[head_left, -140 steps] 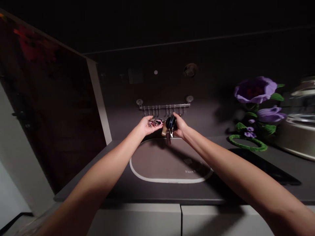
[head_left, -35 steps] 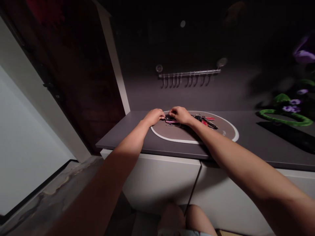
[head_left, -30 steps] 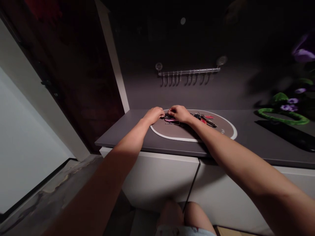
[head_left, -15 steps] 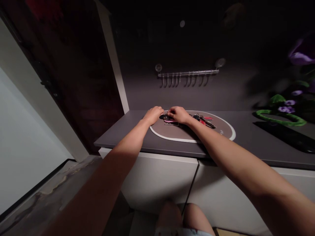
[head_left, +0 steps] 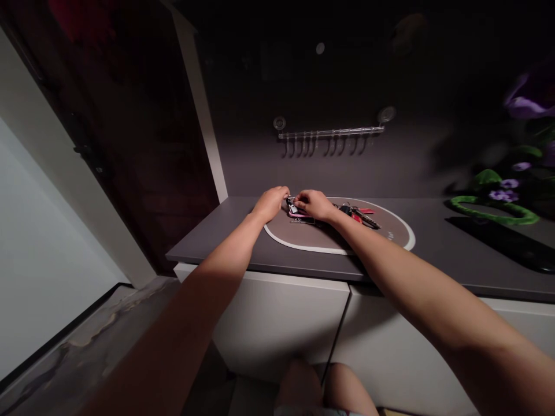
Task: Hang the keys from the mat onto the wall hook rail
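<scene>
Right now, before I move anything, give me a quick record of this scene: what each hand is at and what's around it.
Left hand: fingertips at a small metal key ring; grip too small to tell.
Right hand: fingers over a pink-edged key fob; grip too small to tell.
Nearby: a bunch of keys with red tags, just past the right hand.
Surface: an oval mat with a white rim on a dark countertop.
Also there: a wall-mounted hook rail, purple flowers, a green loop.

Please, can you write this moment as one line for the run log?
left hand: at metal ring | right hand: over pink strap | keys: on oval mat
</scene>
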The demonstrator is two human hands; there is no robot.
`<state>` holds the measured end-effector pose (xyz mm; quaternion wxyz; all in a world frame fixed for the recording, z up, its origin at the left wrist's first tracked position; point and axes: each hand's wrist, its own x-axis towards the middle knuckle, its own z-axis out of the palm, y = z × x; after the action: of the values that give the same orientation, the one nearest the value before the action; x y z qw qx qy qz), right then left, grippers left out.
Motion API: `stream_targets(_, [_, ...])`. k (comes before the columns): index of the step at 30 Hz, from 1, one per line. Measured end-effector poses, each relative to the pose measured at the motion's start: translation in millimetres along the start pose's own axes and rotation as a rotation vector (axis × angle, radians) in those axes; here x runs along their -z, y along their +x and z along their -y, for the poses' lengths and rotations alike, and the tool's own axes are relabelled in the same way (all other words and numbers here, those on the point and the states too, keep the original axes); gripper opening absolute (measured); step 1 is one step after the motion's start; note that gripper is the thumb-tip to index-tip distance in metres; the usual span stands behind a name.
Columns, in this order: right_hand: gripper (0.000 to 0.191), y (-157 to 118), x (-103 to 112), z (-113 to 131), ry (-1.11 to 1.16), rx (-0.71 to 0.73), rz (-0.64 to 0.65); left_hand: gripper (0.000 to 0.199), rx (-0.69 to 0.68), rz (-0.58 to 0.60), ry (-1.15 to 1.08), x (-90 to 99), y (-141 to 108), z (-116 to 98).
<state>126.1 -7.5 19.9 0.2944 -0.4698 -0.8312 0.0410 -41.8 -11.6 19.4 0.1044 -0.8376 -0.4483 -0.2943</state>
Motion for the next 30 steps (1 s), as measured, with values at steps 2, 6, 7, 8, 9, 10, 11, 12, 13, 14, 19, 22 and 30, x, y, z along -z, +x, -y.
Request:
stream_targets(2, [0.015, 0, -1, -1, 0.034, -0.004, -0.027, 0.020, 0.013, -0.031, -0.047, -1.3, 1, 0])
stream_targets(6, [0.015, 0, -2, -2, 0.104, -0.014, -0.078, 0.017, 0.037, -0.087, -0.153, -4.3, 2, 0])
stream_targets(7, [0.015, 0, -2, -1, 0.124, -0.021, -0.085, 0.017, 0.045, -0.100, -0.193, -5.4, 2, 1])
stream_targets(8, [0.015, 0, -2, 0, 0.144, -0.029, -0.092, 0.016, 0.053, -0.109, -0.243, -6.7, 3, 1])
stream_targets(9, [0.015, 0, -2, 1, 0.162, -0.035, -0.100, 0.015, 0.065, -0.113, -0.304, -8.1, 3, 1])
stream_targets(10, [0.015, 0, -1, 2, 0.176, -0.040, -0.109, 0.015, 0.082, -0.115, -0.373, -9.6, 4, 1])
stream_targets(11, [0.014, 0, -1, 3, 0.187, -0.044, -0.119, 0.015, 0.103, -0.116, -0.447, -11.1, 4, 2])
stream_targets(12, [0.014, -1, -1, 4, 0.196, -0.045, -0.130, 0.014, 0.130, -0.118, -0.523, -12.5, 5, 1])
stream_targets(13, [0.014, -1, 0, 4, 0.204, -0.044, -0.142, 0.013, 0.160, -0.121, -0.594, -13.8, 6, 1])
stream_targets(14, [0.014, -1, 0, 4, 0.214, -0.041, -0.153, 0.013, 0.192, -0.127, -0.657, -14.7, 6, 0])
stream_targets(19, [0.015, 1, -1, 1, 0.261, -0.008, -0.191, 0.011, 0.262, -0.146, -0.806, -17.1, 8, -2])
stream_targets(22, [0.017, 2, -2, 1, 0.277, 0.013, -0.198, 0.010, 0.251, -0.149, -0.801, -17.7, 8, -1])
stream_targets(30, [0.018, 0, -1, 2, 0.311, 0.012, -0.197, 0.010, 0.221, -0.139, -0.717, -17.4, 6, -1])
